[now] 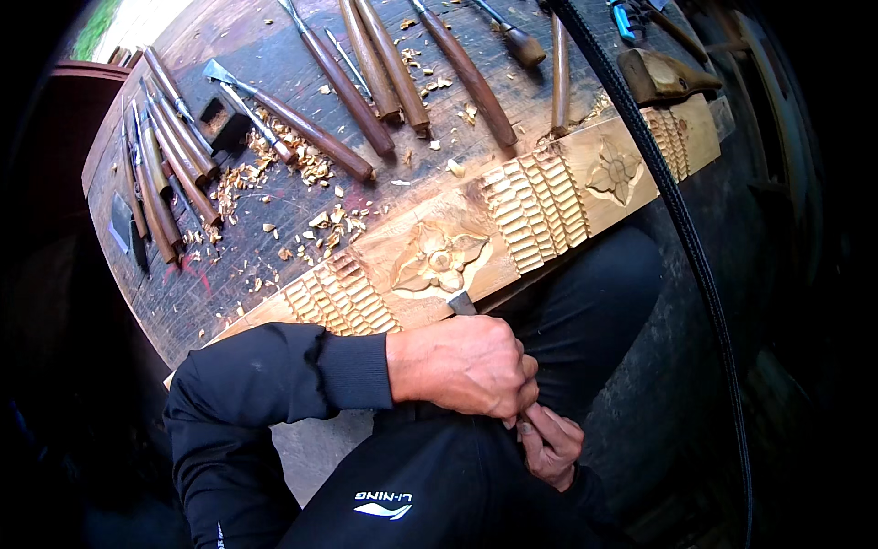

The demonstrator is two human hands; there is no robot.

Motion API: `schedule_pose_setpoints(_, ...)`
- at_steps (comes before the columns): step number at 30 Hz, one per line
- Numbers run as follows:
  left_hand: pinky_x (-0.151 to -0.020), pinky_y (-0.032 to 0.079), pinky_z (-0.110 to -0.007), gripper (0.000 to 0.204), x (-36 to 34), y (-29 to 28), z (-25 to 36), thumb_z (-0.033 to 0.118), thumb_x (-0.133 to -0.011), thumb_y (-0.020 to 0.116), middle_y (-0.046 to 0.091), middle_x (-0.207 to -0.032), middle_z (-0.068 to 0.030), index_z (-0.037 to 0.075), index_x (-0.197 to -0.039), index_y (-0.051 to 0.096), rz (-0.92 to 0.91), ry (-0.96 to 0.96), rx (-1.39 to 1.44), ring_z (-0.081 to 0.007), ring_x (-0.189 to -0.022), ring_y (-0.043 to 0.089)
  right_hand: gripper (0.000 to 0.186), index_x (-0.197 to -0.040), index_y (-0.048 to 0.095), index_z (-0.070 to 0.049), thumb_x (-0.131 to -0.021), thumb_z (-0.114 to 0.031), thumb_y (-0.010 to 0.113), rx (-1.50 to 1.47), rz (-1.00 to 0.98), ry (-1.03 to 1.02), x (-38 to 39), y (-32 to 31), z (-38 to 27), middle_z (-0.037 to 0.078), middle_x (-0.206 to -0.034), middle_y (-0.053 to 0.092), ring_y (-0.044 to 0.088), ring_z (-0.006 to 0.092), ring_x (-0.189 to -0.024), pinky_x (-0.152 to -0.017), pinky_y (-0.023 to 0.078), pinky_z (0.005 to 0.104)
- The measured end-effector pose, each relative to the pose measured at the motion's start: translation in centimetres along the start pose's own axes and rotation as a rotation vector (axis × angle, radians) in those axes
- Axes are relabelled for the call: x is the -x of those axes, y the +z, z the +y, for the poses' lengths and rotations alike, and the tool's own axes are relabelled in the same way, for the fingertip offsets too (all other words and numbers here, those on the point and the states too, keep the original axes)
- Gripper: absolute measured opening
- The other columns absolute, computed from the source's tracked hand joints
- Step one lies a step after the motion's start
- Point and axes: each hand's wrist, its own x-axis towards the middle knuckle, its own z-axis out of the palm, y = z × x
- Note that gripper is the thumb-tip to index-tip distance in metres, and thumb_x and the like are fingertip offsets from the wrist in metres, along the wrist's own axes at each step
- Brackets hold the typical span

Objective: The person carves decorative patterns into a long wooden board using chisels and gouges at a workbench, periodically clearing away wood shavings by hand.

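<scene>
My left hand (466,366) is wrapped round a chisel, knuckles up, at the near edge of a long carved wooden board (489,220). The chisel's flat metal blade (462,303) points away from me and meets the board just below a carved flower (441,258). My right hand (553,446) sits lower and to the right, closed, its fingertips pinching at the chisel's rear end against the left hand. Most of the handle is hidden by both hands. Rows of scalloped cuts (535,210) flank the flower, and a second, smaller flower (613,174) lies farther right.
Several wooden-handled chisels (306,128) lie across the dark worktable (274,69), with another cluster (169,156) at left. Wood shavings (306,165) are scattered between them. A wooden mallet-like block (666,77) rests at the board's far right end. A black cable (681,215) hangs across the right side.
</scene>
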Motion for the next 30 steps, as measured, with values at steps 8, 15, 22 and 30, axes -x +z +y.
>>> schedule_pose_setpoints(8,-0.069,0.061,-0.042,0.029,-0.1,-1.1,-0.4,0.035,-0.094,0.072,0.071,-0.085,-0.0094,0.007,-0.089,0.075,-0.034,-0.052,0.063,-0.0294,-0.081,0.076,0.039,-0.137,0.073,0.006,-0.098,0.005,0.071,-0.051,0.021,0.005,0.4,0.5,0.4,0.017,-0.084,0.073,0.066,0.023,-0.059,-0.053,0.048,0.0316)
schedule_pose_setpoints(15,-0.069,0.061,-0.044,0.023,0.0,-0.8,-0.4,0.029,-0.088,0.074,0.074,-0.082,-0.0097,0.008,-0.083,0.077,-0.019,-0.069,0.072,-0.0308,-0.081,0.077,0.039,-0.136,0.074,0.006,-0.097,0.006,0.072,-0.085,0.071,-0.018,-0.2,1.3,0.5,0.02,-0.088,0.076,0.068,0.0243,-0.061,-0.054,0.05,0.0329)
schedule_pose_setpoints(22,-0.067,0.062,-0.043,0.037,0.1,-0.7,-0.4,0.041,-0.1,0.069,0.071,-0.085,-0.0094,0.006,-0.092,0.072,-0.124,-0.059,0.031,-0.0298,-0.081,0.077,0.038,-0.133,0.075,0.007,-0.095,0.008,0.073,-0.165,0.068,0.066,0.3,1.7,0.7,0.022,-0.088,0.076,0.073,0.0271,-0.067,-0.059,0.055,0.0328)
schedule_pose_setpoints(30,-0.068,0.062,-0.044,0.037,-0.1,-1.1,-0.3,0.042,-0.099,0.07,0.072,-0.085,-0.0104,0.006,-0.092,0.073,-0.156,-0.085,0.022,-0.0308,-0.082,0.077,0.037,-0.13,0.076,0.009,-0.093,0.01,0.073,-0.201,0.066,0.104,0.3,1.8,0.8,0.023,-0.093,0.078,0.076,0.028,-0.072,-0.063,0.057,0.0341)
